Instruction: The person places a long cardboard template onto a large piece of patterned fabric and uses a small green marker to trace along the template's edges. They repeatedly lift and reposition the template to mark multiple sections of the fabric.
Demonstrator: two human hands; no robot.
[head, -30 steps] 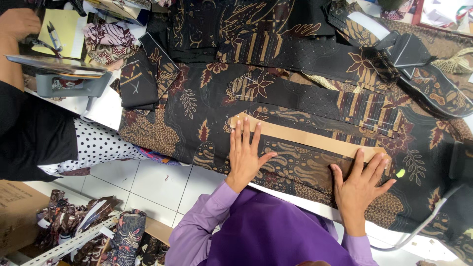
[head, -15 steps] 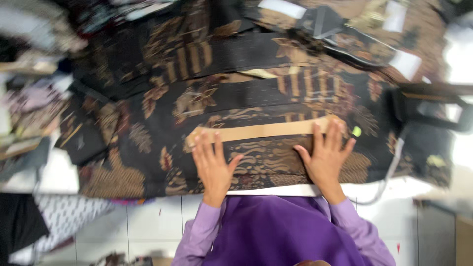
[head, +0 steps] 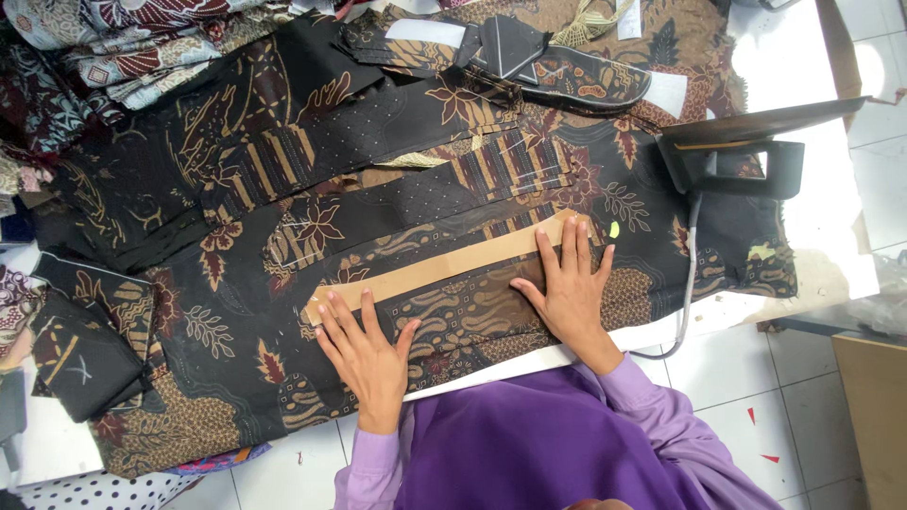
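Near the front edge of the counter (head: 812, 269), both hands lie flat, palms down and fingers extended, grasping nothing. Left hand (head: 367, 351): fingers slightly spread, fingertips resting on the lower left end of a tan paper strip (head: 444, 267); thumb angled out to the right over the cloth. Right hand (head: 570, 288): fingers together and pointing away from the body, fingertips covering the strip's upper right end; thumb spread to the left. Both wrists emerge from lilac sleeves (head: 652, 401) above a purple garment. Strip: long, narrow, plain tan, lying flat and running diagonally from lower left to upper right between the two hands. It rests on dark batik fabric (head: 283, 227), black and brown with leaf, flower and striped motifs, spread in several overlapping pieces across most of the counter. Just beside the right fingertips, a small yellow-green chip (head: 614, 229) lies on the cloth. To the right, a dark iron (head: 746, 156) stands on the fabric, its pale cord (head: 688, 293) trailing down over the counter edge. Folded patterned cloths (head: 104, 47) are stacked at upper left; cut dark pieces (head: 529, 57) lie at top centre.
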